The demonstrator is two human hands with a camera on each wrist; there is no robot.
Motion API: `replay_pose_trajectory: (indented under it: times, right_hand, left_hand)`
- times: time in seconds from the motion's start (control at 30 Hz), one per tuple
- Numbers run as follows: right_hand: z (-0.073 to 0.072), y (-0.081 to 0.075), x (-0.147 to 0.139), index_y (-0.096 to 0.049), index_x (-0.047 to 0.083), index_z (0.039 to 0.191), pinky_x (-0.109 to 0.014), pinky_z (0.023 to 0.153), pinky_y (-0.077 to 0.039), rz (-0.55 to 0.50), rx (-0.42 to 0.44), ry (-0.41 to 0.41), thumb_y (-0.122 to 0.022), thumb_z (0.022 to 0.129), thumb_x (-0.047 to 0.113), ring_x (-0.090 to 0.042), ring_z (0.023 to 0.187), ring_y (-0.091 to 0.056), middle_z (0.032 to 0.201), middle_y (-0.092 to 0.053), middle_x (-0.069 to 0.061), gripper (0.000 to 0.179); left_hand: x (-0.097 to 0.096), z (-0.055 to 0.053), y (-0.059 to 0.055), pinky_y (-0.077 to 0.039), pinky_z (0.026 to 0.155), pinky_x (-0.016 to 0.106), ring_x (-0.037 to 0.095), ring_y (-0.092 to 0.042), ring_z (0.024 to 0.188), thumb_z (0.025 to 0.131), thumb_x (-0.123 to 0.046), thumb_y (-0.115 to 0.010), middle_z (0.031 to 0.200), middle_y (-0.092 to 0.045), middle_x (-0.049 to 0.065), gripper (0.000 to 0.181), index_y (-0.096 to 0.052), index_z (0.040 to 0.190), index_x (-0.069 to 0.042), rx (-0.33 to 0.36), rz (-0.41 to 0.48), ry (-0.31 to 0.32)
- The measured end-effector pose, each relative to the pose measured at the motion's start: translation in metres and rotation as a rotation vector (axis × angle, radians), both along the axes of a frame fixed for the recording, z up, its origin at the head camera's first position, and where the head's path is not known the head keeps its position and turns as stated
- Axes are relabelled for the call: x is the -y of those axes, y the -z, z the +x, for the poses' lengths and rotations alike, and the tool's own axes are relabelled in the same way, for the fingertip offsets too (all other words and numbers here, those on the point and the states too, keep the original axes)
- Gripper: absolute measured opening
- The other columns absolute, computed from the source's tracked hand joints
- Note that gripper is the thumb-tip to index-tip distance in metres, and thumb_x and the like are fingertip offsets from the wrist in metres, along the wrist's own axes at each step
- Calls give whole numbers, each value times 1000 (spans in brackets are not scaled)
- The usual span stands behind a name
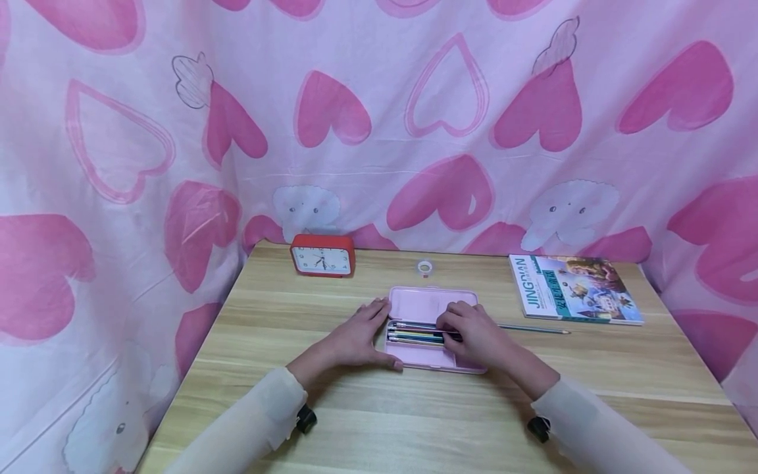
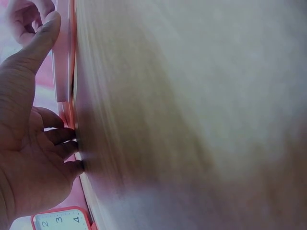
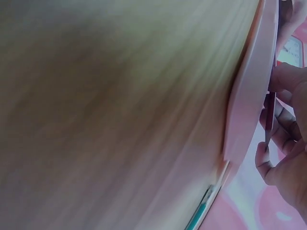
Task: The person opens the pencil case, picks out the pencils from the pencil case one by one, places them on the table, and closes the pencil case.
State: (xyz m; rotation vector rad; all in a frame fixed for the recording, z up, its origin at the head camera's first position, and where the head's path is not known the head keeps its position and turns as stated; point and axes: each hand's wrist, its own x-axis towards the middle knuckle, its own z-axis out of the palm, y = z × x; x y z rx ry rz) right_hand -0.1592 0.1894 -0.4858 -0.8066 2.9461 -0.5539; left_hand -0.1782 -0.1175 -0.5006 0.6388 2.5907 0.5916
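Pencil case point(image 1: 423, 355) lies open on table point(image 1: 385, 428), lid away, likely for access; left hand point(image 1: 358, 339) spread, uncurled at its left end, seemingly bracing it; right hand point(image 1: 470, 332) pinches 1 dark red pencil point(image 3: 271, 112) over it; stored pencils point(image 1: 417, 336) inside; 1 loose pencil point(image 1: 535, 329) right of it; book point(image 1: 592, 289) beyond-right; tape roll point(image 1: 419, 266) behind; clock point(image 1: 322, 257) behind-left.

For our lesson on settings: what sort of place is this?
Probably a study desk, perhaps at home: an open pencil case, a book and a red clock suggest it.
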Motion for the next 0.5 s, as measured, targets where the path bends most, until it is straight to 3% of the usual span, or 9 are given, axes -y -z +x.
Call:
replay_pose_trajectory:
  times: [0.5]
  right_hand:
    - [-6, 1, 5, -80, 26, 110, -53, 104, -51, 28, -69, -18, -85, 98, 25, -15, 103, -57, 110, -71, 8, 13]
  left_hand:
    - [-2, 0, -1, -19, 141, 58, 31, -8, 176, 75, -89, -80, 189, -7, -3, 139, -12, 180, -27, 10, -3, -15]
